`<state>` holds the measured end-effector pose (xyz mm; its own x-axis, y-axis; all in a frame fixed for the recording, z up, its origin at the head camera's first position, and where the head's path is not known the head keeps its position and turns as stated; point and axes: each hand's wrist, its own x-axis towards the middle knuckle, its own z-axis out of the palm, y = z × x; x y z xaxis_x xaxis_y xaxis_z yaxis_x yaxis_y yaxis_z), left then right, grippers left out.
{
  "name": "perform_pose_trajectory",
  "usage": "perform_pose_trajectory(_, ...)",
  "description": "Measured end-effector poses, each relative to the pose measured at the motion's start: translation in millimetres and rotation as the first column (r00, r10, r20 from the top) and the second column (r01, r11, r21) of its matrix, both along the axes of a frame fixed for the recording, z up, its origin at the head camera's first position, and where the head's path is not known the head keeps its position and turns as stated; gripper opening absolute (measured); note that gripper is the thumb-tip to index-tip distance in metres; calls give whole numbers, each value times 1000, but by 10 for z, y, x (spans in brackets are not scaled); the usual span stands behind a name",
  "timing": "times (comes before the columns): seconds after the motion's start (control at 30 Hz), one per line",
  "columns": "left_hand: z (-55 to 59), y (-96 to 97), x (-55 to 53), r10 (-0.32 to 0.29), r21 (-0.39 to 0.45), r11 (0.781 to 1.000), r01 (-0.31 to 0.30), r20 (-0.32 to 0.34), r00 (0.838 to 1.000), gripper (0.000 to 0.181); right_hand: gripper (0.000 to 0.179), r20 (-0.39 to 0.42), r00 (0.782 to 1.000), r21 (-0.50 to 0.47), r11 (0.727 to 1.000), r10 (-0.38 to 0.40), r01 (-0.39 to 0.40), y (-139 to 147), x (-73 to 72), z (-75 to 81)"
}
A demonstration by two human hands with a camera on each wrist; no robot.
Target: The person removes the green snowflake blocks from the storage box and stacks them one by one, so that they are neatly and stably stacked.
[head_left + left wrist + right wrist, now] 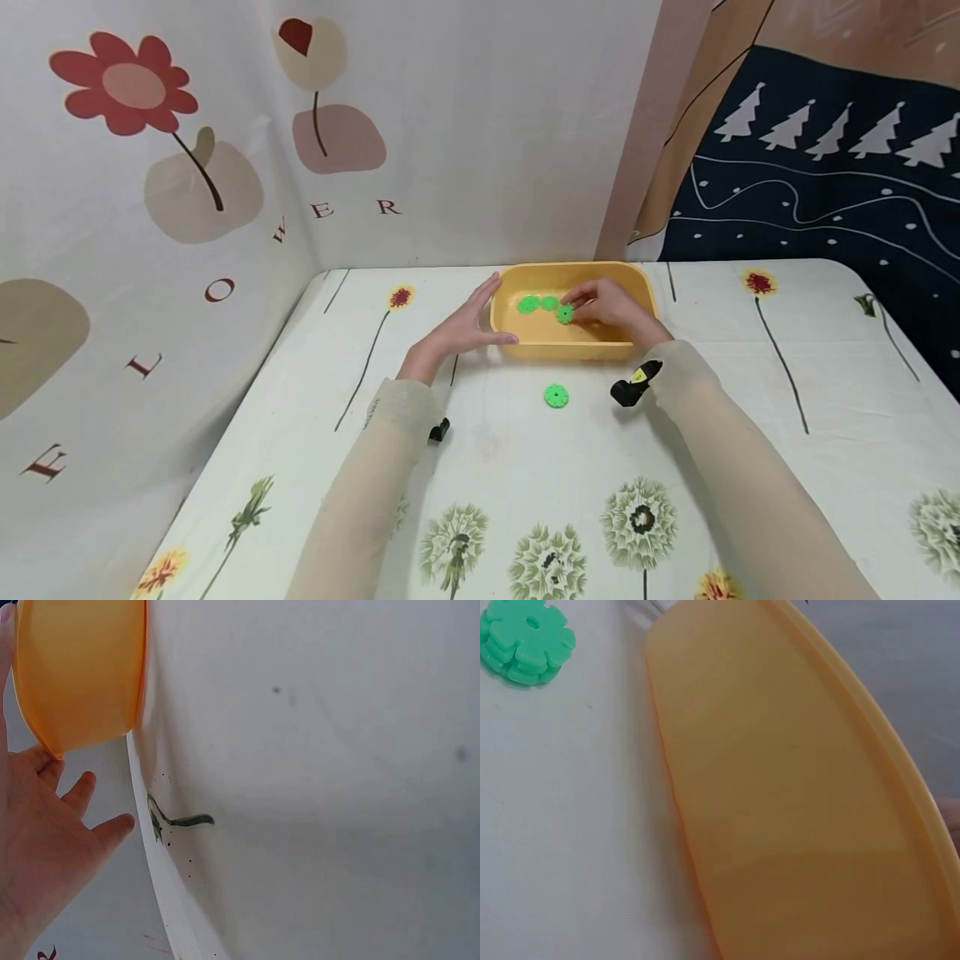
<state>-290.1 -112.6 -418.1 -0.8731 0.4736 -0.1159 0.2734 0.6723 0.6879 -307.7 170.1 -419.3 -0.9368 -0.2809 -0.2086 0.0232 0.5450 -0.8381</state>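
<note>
A yellow plastic tub stands toward the back of the table with green notched discs lying in it. My left hand is at the tub's left end, fingers extended along the rim and thumb at the front corner. In the left wrist view its fingers are spread, some touching the rim. My right hand reaches inside the tub and pinches a green notched disc at its edge. The tub wall hides most of this hand in the right wrist view. In front of the tub sits a small stack of green notched discs.
A white cloth printed with flowers and dandelions covers the table. Behind the tub rises a pale patterned curtain. A dark cloth with white trees hangs at the right. Black wrist cameras sit under both wrists.
</note>
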Motion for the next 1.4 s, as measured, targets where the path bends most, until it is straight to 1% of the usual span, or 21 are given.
perform_pose_trajectory(0.23,2,-7,8,-8,18,1000,8,-8,1000,112,23,-3,1000,-34,999,-7,7,12,16,36)
perform_pose_trajectory(0.47,-11,-13,4,-7,22,1000,7,-4,1000,112,29,27,999,-40,999,-33,34,-7,-15,4)
perform_pose_trajectory(0.73,-17,-12,-8,0,20,1000,0,-3,1000,112,30,10,999,-55,998,-32,32,-15,-7,26)
perform_pose_trajectory(0.97,-13,-13,-8,-6,18,1000,6,-6,1000,112,31,9,999,-69,996,-48,48,-3,-18,12)
perform_pose_trajectory(1.27,-12,-13,0,-14,24,1000,14,-6,1000,113,31,1,996,-80,993,-89,89,-12,26,74)
perform_pose_trajectory(1.4,4,-11,8,-19,25,999,19,-11,1000,113,32,-8,996,-102,991,-92,91,-14,43,100)
